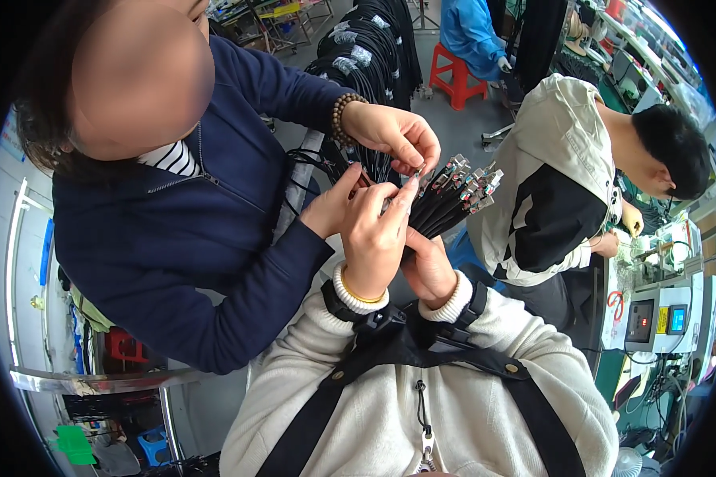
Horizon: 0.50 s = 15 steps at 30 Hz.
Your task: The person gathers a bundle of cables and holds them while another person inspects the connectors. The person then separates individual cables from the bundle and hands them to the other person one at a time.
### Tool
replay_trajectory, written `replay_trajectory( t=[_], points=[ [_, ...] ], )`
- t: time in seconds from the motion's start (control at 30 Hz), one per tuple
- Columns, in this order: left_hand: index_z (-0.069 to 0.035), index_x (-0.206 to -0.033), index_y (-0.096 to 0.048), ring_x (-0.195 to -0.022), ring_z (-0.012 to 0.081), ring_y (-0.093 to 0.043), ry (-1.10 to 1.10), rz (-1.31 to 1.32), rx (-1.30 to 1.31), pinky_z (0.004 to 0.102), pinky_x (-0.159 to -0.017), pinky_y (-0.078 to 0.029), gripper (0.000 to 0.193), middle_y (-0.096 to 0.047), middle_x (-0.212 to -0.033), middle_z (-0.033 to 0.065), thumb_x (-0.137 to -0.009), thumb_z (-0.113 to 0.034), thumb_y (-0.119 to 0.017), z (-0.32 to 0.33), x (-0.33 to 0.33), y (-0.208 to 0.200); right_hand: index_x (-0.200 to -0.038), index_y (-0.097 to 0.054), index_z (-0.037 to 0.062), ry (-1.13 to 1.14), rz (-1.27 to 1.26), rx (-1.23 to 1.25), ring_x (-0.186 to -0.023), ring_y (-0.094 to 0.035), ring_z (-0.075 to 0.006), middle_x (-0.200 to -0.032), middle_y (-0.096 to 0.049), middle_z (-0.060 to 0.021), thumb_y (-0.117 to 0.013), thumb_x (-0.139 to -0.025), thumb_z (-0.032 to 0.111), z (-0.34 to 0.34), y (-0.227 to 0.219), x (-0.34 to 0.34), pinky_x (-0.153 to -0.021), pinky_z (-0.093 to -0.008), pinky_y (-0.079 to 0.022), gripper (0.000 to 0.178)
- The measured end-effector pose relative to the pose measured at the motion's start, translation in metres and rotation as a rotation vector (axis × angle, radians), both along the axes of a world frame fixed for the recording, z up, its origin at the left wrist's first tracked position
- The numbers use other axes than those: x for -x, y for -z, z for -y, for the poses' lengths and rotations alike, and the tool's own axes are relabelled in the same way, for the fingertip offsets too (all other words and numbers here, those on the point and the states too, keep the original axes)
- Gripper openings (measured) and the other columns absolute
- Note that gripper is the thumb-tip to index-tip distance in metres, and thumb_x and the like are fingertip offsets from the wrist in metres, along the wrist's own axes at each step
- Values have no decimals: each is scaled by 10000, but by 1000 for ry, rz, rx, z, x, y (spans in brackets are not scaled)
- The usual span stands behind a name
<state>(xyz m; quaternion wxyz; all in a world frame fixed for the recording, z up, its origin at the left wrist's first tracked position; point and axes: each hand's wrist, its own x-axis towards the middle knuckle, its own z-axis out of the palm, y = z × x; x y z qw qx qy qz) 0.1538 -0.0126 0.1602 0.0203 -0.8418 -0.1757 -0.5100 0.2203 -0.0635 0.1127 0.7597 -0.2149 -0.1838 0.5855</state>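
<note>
My right hand (431, 270) is closed around a bundle of black cables (437, 213). Their bare metal connectors (479, 188), with bits of coloured wire showing, fan out at the upper right. Beside it, my left hand (371, 245) has its fingers drawn together, the index finger reaching up to a co-worker's fingertips; whatever it grips is hidden. The co-worker's upper hand (394, 137), with a beaded bracelet, pinches a small piece just above my finger. Their other hand (332, 205) is close against my left hand, by some thin dark cables.
The co-worker in a navy jacket (191, 262) stands close on my left. On my right another person in a grey and black jacket (561, 159) bends over a bench with a boxy machine (662, 319). Black cables (370, 48) hang on a rack ahead, near a red stool (456, 78).
</note>
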Motion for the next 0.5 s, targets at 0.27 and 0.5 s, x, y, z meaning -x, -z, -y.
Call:
replay_trajectory(
  t=[0.27, 0.5],
  points=[
    [-31, -970, -627, -747, 246, -545, -18, -13, 8, 332, -675, -462, 345, -535, -803, 93, -652, 96, -587, -1, 0, -1, -1122, -486, 33, 16, 5, -26, -921, -537, -121, -1029, -556, -30, -566, -796, 43, -4, 0, 1, -791, -265, -432, 336],
    [-29, -980, -612, -766, 254, -543, -61, 0, 30, 343, -688, -457, 361, -530, -817, 97, -643, 98, -584, -1, -3, -3, -1130, -485, 32, 3, 17, -22, -926, -539, -123, -1042, -556, -33, -563, -796, 44, -6, 3, -2, -792, -266, -433, 343]
  ],
)
